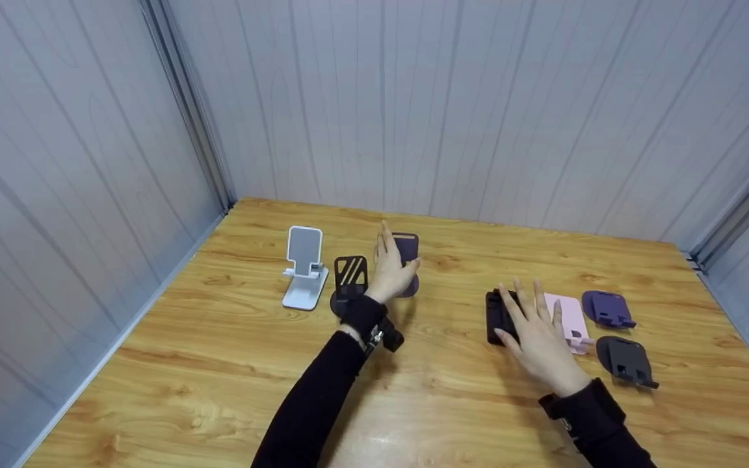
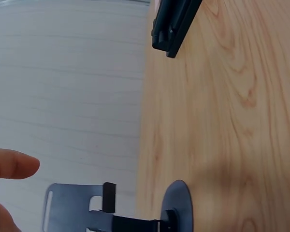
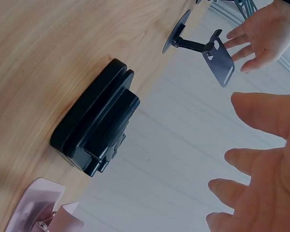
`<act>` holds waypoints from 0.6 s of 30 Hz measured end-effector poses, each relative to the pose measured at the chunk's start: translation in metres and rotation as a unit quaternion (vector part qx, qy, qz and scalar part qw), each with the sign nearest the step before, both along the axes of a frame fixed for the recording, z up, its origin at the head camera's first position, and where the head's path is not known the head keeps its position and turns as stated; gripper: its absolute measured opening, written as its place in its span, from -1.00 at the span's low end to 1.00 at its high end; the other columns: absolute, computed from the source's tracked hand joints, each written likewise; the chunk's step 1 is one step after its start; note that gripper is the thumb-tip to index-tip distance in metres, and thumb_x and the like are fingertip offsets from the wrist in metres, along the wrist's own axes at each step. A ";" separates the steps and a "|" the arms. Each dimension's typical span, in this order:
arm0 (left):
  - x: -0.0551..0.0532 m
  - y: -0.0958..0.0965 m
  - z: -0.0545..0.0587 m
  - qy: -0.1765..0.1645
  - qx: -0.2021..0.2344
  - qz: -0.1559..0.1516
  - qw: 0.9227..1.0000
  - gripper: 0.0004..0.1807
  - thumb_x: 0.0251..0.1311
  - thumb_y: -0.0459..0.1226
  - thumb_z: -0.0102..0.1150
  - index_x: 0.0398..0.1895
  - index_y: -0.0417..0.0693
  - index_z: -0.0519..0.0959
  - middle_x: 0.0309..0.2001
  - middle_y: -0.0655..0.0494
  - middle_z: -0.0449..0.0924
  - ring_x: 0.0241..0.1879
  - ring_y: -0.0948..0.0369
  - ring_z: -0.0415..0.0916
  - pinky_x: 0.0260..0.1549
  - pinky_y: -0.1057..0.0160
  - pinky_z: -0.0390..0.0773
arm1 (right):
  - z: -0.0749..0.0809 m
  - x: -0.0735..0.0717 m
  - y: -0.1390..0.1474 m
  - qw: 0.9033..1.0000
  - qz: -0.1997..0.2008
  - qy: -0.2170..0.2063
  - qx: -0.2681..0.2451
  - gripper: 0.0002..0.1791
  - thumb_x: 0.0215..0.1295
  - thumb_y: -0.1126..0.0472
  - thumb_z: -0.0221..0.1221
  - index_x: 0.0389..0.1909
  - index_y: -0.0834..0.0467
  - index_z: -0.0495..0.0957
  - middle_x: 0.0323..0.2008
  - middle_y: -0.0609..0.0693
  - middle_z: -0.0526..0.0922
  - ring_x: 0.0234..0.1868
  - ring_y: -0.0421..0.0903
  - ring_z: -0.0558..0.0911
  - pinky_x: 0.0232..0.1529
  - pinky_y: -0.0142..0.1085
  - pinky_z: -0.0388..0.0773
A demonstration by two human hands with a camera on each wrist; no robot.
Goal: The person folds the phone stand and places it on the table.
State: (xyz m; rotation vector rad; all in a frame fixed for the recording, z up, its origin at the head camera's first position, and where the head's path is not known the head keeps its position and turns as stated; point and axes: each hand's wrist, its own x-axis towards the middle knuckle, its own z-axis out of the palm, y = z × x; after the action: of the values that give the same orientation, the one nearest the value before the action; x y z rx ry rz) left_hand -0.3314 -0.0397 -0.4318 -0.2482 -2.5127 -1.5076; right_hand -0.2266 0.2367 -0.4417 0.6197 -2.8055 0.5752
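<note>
My left hand (image 1: 393, 270), fingers straight, is beside an unfolded dark purple phone stand (image 1: 407, 247) and partly covers it in the head view. In the left wrist view this phone stand (image 2: 70, 205) rises on a thin arm from a round base, with my thumb apart from it. My right hand (image 1: 540, 341) spreads its fingers over a folded black phone stand (image 1: 497, 322) and the edge of a folded pink phone stand (image 1: 573, 315). The right wrist view shows a gap between those fingers and the black phone stand (image 3: 94, 118). Neither hand grips anything.
Left of my left hand stand an unfolded white phone stand (image 1: 305, 260) and an unfolded black slotted one (image 1: 350, 270). Folded purple (image 1: 608, 307) and dark grey (image 1: 628, 361) phone stands lie at the right. Panel walls (image 1: 413, 110) border the wooden table (image 1: 186, 390).
</note>
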 end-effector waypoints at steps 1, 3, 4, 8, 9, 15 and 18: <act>-0.001 0.000 -0.002 -0.003 0.002 0.003 1.000 0.09 0.43 -0.32 0.19 0.66 -0.43 -0.41 0.65 -0.54 -0.32 0.66 -0.35 -0.30 0.65 -0.24 -0.19 | -0.001 0.000 0.000 1.000 0.001 0.002 0.000 -0.22 0.53 0.24 0.23 0.64 0.30 0.15 0.64 0.42 0.00 0.65 0.47 -0.17 0.49 0.58 -0.30; -0.002 -0.001 -0.004 -0.003 0.007 0.007 1.000 0.09 0.40 -0.32 0.19 0.66 -0.44 -0.39 0.64 -0.55 -0.22 0.64 -0.36 -0.20 0.64 -0.24 -0.11 | -0.001 0.000 -0.001 1.000 0.002 0.003 -0.001 -0.23 0.53 0.23 0.23 0.64 0.29 0.16 0.65 0.40 0.00 0.66 0.45 -0.18 0.48 0.58 -0.29; -0.003 -0.001 -0.006 -0.005 0.011 0.010 1.000 0.09 0.39 -0.33 0.19 0.66 -0.45 -0.38 0.62 -0.57 -0.18 0.63 -0.38 -0.15 0.63 -0.24 -0.06 | -0.001 0.001 -0.001 1.000 0.002 0.004 0.000 -0.23 0.53 0.23 0.23 0.64 0.29 0.16 0.65 0.40 0.01 0.66 0.45 -0.18 0.48 0.58 -0.28; -0.004 -0.002 -0.010 -0.009 0.019 0.014 1.000 0.01 0.38 -0.36 0.14 0.64 -0.52 -0.29 0.56 -0.64 -0.02 0.58 -0.41 0.02 0.60 -0.20 0.09 | -0.002 0.001 -0.003 1.000 0.000 0.007 0.003 -0.23 0.53 0.21 0.24 0.64 0.27 0.18 0.65 0.38 0.03 0.67 0.43 -0.17 0.48 0.59 -0.25; -0.004 -0.002 -0.011 -0.011 0.019 0.013 1.000 -0.03 0.40 -0.37 0.12 0.63 -0.54 -0.26 0.56 -0.64 -0.02 0.57 -0.40 0.03 0.61 -0.18 0.10 | -0.003 0.001 -0.003 1.000 0.000 0.008 0.004 -0.23 0.52 0.21 0.24 0.64 0.27 0.19 0.65 0.38 0.04 0.67 0.43 -0.16 0.47 0.60 -0.24; -0.006 -0.003 -0.016 0.025 0.001 0.017 1.000 -0.28 0.43 -0.45 0.04 0.51 -0.70 0.02 0.46 -0.69 0.15 0.52 -0.41 0.15 0.58 -0.17 0.17 | -0.003 0.000 -0.006 1.000 -0.002 0.010 0.009 -0.24 0.52 0.21 0.24 0.63 0.28 0.20 0.64 0.38 0.07 0.66 0.44 -0.12 0.48 0.58 -0.21; -0.007 -0.003 -0.019 0.045 -0.008 0.028 0.999 -0.37 0.43 -0.49 0.03 0.44 -0.73 0.12 0.38 -0.70 0.26 0.45 -0.43 0.24 0.54 -0.19 0.24 | -0.004 0.001 -0.007 1.000 -0.003 0.009 0.014 -0.24 0.52 0.21 0.25 0.63 0.28 0.20 0.64 0.37 0.07 0.65 0.45 -0.09 0.49 0.57 -0.20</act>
State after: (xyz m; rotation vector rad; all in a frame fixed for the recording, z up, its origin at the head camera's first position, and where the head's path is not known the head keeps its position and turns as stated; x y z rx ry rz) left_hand -0.3387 -0.0423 -0.4508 -0.2421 -2.4411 -1.4237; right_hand -0.2259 0.2295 -0.4452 0.6187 -2.8021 0.5272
